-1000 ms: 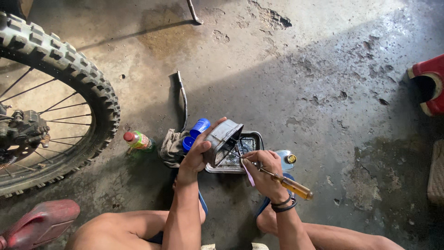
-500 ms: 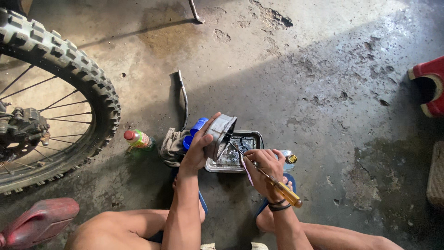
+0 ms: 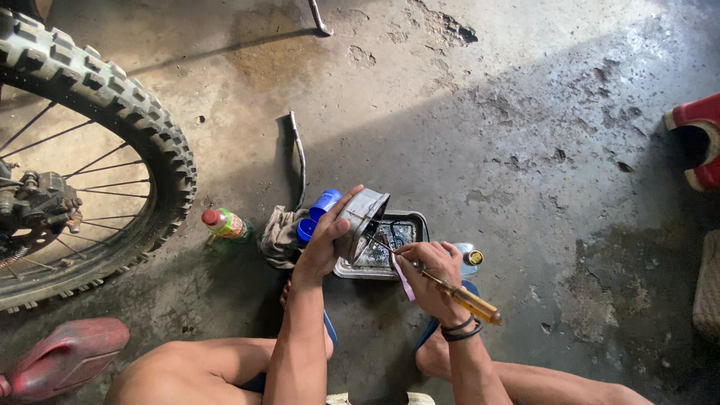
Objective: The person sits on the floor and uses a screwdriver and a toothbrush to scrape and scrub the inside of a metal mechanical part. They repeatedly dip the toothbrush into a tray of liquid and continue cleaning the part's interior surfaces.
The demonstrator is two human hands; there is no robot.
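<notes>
My left hand (image 3: 322,244) grips a grey metal engine part (image 3: 361,216), tilted over a small metal tray (image 3: 413,223) of dark liquid on the floor. My right hand (image 3: 429,274) holds a screwdriver (image 3: 457,294) with an amber handle, its tip pointing into the part's open side. A pink strip hangs below my right fingers. A blue bottle (image 3: 318,210) and a dirty rag (image 3: 280,234) lie just left of the tray.
A knobby motorcycle wheel (image 3: 90,142) stands at the left. A small green bottle with a red cap (image 3: 223,223) lies beside it. A bent metal rod (image 3: 300,159) rests on the concrete floor. A red stool (image 3: 699,142) is at the right edge.
My right hand turned the screwdriver, so its handle swung lower and its tip now reaches into the metal part. My left hand tipped the part a little.
</notes>
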